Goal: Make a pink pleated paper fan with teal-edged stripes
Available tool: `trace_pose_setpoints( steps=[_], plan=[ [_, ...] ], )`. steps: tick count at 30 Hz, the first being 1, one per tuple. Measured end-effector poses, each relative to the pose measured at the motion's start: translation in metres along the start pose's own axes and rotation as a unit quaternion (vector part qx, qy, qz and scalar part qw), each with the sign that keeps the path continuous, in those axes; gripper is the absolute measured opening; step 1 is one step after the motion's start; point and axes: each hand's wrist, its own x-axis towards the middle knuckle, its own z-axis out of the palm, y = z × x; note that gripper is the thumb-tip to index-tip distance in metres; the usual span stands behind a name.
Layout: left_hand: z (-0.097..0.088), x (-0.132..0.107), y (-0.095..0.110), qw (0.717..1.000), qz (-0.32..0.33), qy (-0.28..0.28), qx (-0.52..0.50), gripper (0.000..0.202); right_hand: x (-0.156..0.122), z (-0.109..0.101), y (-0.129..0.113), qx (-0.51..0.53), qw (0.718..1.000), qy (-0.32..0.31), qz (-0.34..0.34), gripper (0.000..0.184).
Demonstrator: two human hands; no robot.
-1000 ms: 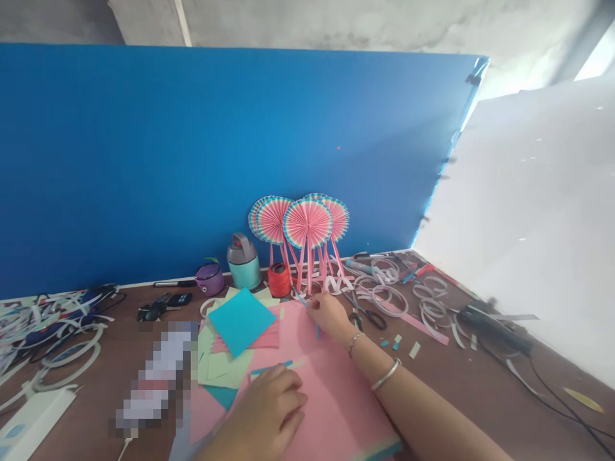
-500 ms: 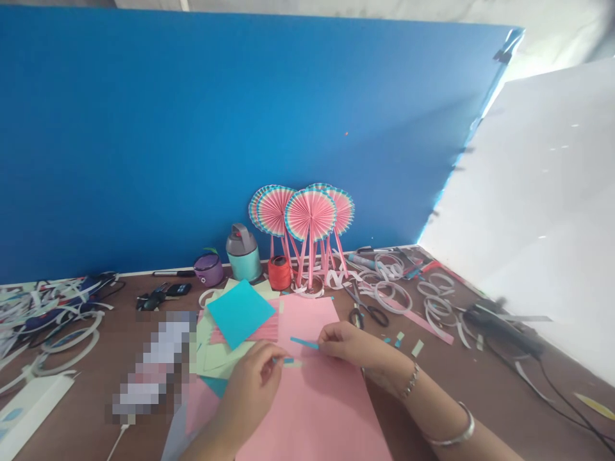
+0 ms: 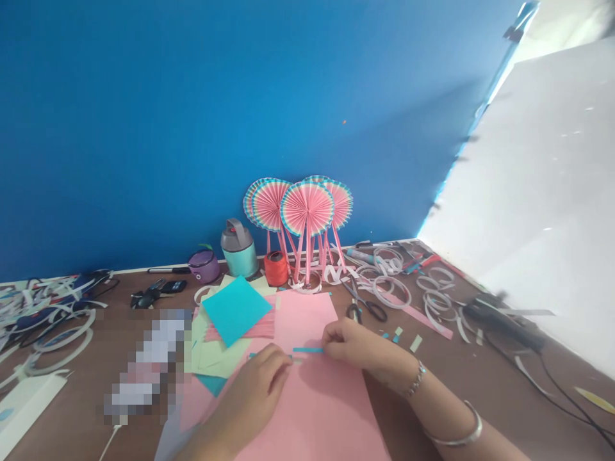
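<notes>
My right hand (image 3: 353,346) pinches the right end of a thin blue paper strip (image 3: 307,350), which lies level just above a large pink sheet of paper. My left hand (image 3: 254,394) has its fingers bent together over a second blue strip (image 3: 253,355); short ends of that strip show on both sides of the fingertips. The inner ends of the two strips nearly meet on the pink paper (image 3: 312,410). Beside my left hand, a turquoise square sheet (image 3: 237,310) lies on pale green sheets (image 3: 223,362) and a pleated pink piece (image 3: 263,325).
Pink round paper fans (image 3: 307,208) stand at the blue partition, beside a red spool (image 3: 275,269), turquoise flask (image 3: 240,256) and purple pot (image 3: 204,266). Scissors (image 3: 369,308), white paper coils (image 3: 391,291) and a black corded tool (image 3: 500,326) lie right. Keys (image 3: 148,294) lie left.
The strip in my right hand has turned from slanted to level. My left fingers have lowered and flattened over their strip, more of which shows to the left. The view has shifted slightly.
</notes>
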Motion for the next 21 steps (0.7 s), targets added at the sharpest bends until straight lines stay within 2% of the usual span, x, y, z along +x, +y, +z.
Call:
trace_pose_setpoints(
  steps=[3,13,21],
  plan=[
    [0.0,-0.001,0.001,1.0,-0.006,-0.019,0.021,0.023,0.001,0.001,0.0,-0.001,1.0,-0.005,0.015,0.009],
    [0.0,-0.001,0.001,0.999,0.002,-0.031,0.036,0.027,0.011,0.012,0.012,-0.017,0.999,-0.011,0.05,0.012],
    [-0.001,-0.002,0.004,0.997,0.014,-0.042,0.066,0.031,0.004,0.001,-0.001,0.044,0.998,0.009,0.032,0.016]
  ],
)
